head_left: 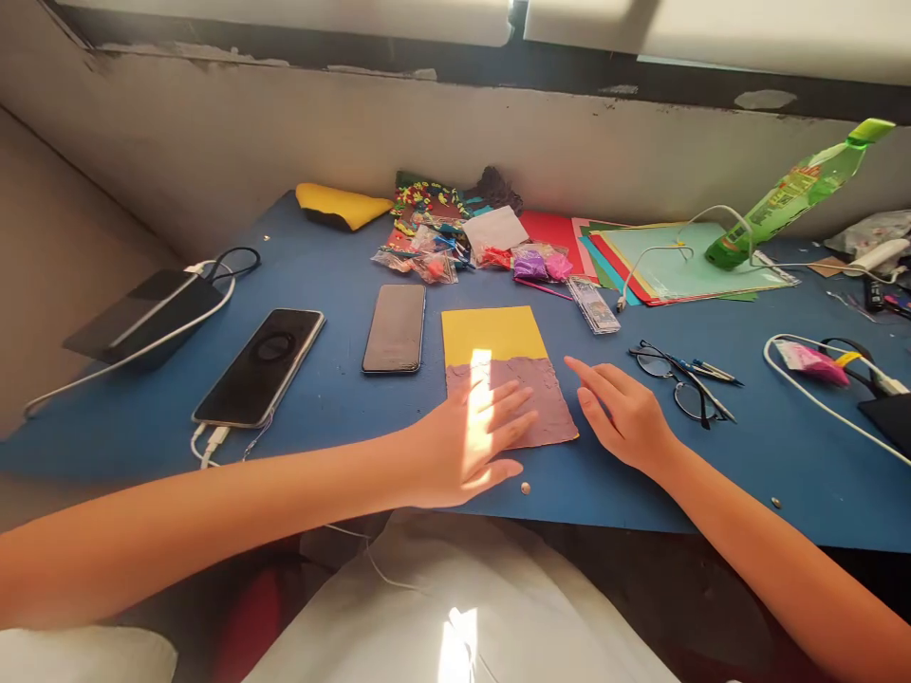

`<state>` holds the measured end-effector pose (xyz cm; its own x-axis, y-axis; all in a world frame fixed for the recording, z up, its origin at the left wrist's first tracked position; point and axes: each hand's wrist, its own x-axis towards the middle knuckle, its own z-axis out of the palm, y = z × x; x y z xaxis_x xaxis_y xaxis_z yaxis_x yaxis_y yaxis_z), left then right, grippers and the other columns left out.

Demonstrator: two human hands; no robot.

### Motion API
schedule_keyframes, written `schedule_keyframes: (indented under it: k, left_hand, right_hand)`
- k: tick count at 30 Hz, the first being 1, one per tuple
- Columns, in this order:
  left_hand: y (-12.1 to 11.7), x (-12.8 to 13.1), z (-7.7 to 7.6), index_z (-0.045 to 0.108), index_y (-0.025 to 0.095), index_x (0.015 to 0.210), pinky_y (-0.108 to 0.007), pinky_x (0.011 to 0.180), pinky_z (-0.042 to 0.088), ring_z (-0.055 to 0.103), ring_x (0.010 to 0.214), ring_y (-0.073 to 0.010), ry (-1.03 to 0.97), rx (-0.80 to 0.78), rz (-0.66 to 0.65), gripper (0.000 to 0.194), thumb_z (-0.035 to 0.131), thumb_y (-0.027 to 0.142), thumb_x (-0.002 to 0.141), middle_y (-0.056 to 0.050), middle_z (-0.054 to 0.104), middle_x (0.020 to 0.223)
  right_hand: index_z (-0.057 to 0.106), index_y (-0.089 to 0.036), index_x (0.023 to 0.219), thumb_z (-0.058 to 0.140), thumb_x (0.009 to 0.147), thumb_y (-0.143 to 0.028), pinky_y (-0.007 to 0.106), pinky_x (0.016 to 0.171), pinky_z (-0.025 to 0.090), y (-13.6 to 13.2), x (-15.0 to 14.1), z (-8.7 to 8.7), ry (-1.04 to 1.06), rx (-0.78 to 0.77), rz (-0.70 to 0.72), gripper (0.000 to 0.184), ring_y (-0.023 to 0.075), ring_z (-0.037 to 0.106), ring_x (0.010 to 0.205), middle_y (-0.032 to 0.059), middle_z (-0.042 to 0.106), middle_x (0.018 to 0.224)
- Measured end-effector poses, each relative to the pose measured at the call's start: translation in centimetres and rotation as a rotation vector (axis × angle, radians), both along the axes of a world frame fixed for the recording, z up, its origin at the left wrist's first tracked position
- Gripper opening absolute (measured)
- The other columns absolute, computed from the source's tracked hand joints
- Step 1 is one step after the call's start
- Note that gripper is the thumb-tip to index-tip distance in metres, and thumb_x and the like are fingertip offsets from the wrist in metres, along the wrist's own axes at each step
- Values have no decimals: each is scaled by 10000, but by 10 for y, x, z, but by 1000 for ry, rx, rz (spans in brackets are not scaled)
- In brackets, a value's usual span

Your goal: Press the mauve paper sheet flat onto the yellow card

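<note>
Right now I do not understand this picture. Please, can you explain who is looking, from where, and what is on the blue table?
No machine here: a person wears a camera on the head, looking down at their own bare hands. The left hand lies flat on a card, yellow above and mauve below. The right hand rests open at the card's right edge. Neither holds anything. On the blue table lie two phones, glasses, small bags of beads, coloured paper sheets and a green bottle.

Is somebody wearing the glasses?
No, the glasses lie on the blue table, just right of the right hand.
</note>
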<state>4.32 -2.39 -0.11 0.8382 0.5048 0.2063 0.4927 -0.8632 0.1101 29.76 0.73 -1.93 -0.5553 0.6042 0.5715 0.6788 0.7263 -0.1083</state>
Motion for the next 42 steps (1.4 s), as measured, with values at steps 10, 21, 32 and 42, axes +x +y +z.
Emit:
schedule_keyframes:
  k: [10, 21, 32, 42]
  left_hand:
    - [-83, -123, 5, 600, 239, 1205, -323, 975, 491, 624, 1085, -180, -223, -13, 390, 336, 474, 135, 911, -19, 689, 1161]
    - [-64, -91, 14, 660, 172, 1134, -292, 938, 555, 657, 1072, -169, -274, 24, 392, 287, 444, 152, 946, -63, 714, 1134]
    - [-19, -104, -3, 337, 319, 1470, -305, 905, 559, 597, 1192, -202, 20, -126, 377, 564, 475, 242, 929, 12, 548, 1377]
    - [-32, -119, -24, 418, 366, 1429, -290, 874, 593, 623, 1164, -196, -126, -105, 421, 522, 459, 251, 921, 33, 579, 1361]
  right_hand:
    - [549, -212, 1321, 388, 950, -196, 428, 868, 467, 3, -8, 19, -237, -49, 161, 406, 250, 618, 1083, 109, 680, 1192]
    - [405, -186, 1450, 373, 978, -420, 522, 1163, 218, 35, -62, 17, -455, -471, 454, 528, 256, 269, 1445, 66, 375, 1520]
    - [418, -268, 1449, 463, 937, -401, 491, 1199, 178, 39, -60, 19, -376, -672, 371, 531, 251, 269, 1444, -2, 383, 1512]
    - [431, -277, 1440, 446, 944, -405, 465, 1201, 169, 39, -59, 16, -336, -653, 368, 513, 228, 280, 1442, -4, 420, 1495]
